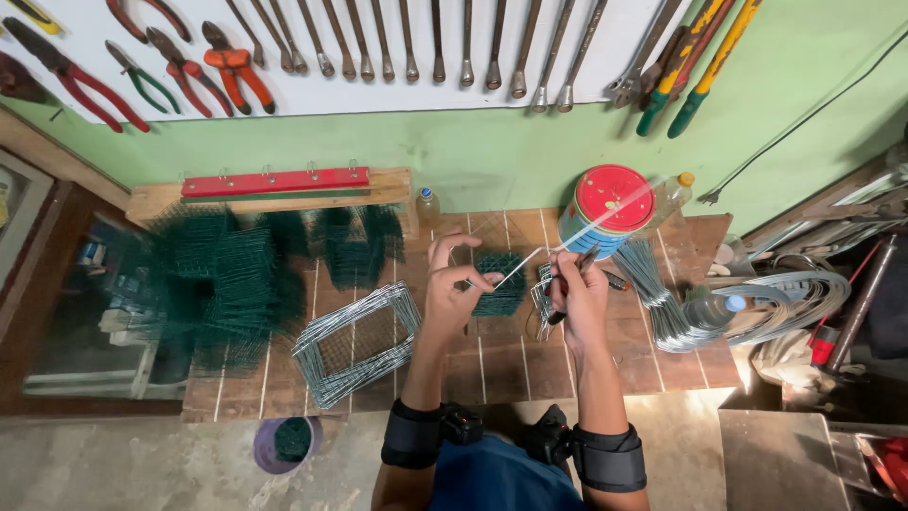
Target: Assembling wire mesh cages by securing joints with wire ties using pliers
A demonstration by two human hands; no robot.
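Bottom edge: the person's blue-clothed lap and both forearms, each wrapped in a black padded band (610, 458), are cut off by the frame. A purple round plastic tub (284, 444) stands on the concrete floor, its contents too dark to identify.

Middle: the left hand (451, 289) has its thumb and forefinger pinched on a thin pale wire strand (530, 257), the other fingers spread upward. The right hand (577, 293) has its fingers clamped on a dark slender tool (577, 274), of which only the tip and tail show, so its kind cannot be told. The strand runs taut and diagonal between the hands towards the can beyond. Beneath them, on the brown slatted wooden surface (501, 364), lies a small square piece of green wire mesh (501, 284), partly hidden by the left hand. A stack of grey rectangular wire frames (357, 343) lies to the left; heaps of green mesh panels (222, 284) beyond it are blurred. Bundles of bent grey wire (681, 303) fan out on the right.

Far: a blue cylindrical can with a red lid (610, 208) stands at the surface's rear. Above, pliers and spanners hang on a white wall board (397, 95), their upper ends cropped.
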